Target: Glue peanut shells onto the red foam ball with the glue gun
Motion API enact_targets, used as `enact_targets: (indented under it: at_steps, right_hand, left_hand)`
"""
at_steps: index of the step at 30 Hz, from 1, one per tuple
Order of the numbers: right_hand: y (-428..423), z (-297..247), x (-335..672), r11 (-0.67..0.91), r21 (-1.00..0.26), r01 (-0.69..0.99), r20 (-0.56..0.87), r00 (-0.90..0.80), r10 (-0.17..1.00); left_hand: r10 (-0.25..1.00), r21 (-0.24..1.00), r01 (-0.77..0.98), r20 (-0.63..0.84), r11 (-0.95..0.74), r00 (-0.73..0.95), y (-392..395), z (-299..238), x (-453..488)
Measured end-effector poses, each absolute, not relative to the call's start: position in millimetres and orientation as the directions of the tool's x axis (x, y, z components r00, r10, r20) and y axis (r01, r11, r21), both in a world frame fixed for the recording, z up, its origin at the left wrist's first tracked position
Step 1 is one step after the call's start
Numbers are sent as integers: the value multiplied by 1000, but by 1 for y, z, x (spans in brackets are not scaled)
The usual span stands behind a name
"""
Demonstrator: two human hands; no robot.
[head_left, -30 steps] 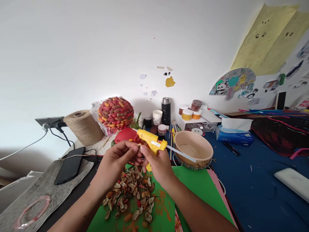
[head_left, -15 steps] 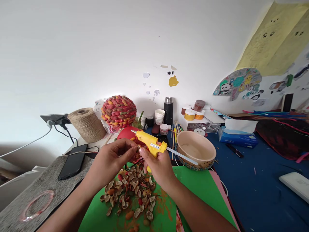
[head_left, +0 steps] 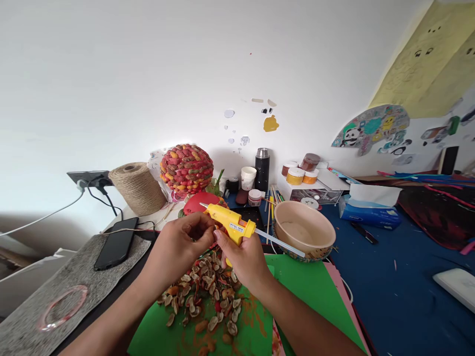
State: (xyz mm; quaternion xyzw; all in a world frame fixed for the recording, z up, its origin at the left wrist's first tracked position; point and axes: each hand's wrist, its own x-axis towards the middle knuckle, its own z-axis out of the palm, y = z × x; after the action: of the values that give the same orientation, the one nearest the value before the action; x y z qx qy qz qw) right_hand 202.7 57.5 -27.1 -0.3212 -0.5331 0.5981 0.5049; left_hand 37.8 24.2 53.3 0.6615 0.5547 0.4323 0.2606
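My right hand (head_left: 243,257) grips a yellow hot glue gun (head_left: 229,224), nozzle pointing up and left, a clear glue stick sticking out behind. My left hand (head_left: 178,247) is closed in a pinch just left of the gun, fingertips meeting the right thumb; a small shell piece seems to sit between them but is mostly hidden. Below both hands lies a heap of painted peanut shells (head_left: 206,291) on a green sheet (head_left: 308,287). A ball covered in red and yellow shells (head_left: 186,168) stands behind, with a red object (head_left: 200,201) before it.
A twine spool (head_left: 137,187) and a black phone (head_left: 117,242) on a grey mat lie left. A tan bowl (head_left: 304,230), black flask (head_left: 261,169), paper cup, paint jars (head_left: 297,174), tissue box (head_left: 369,207) and white device (head_left: 458,287) occupy the blue table right.
The view has shifted slightly left and down. Both hands stay together at the gun, the left fingers curling closer over the small piece.
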Motion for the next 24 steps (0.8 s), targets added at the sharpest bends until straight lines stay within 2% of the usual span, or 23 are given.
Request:
enact_targets:
  at_steps: [6,11,17,24]
  right_hand:
    - [56,-23,204,86,-965,-246,162,-306,938]
    - [55,-14,208,76,-964,-253,153,-299,942]
    - [55,-10,209,58,-958,-281,142,-289,947]
    - [57,-5,211,60,-923,-380,178,-283,942]
  left_hand:
    - [987,959,235,159,-157,9,31,49,35]
    - [989,966,231,89,-115,119,35,60,31]
    - [985,957,262,83,-122,154,33,68,29]
    - [994,992,82,86,-91,68,32,54,43]
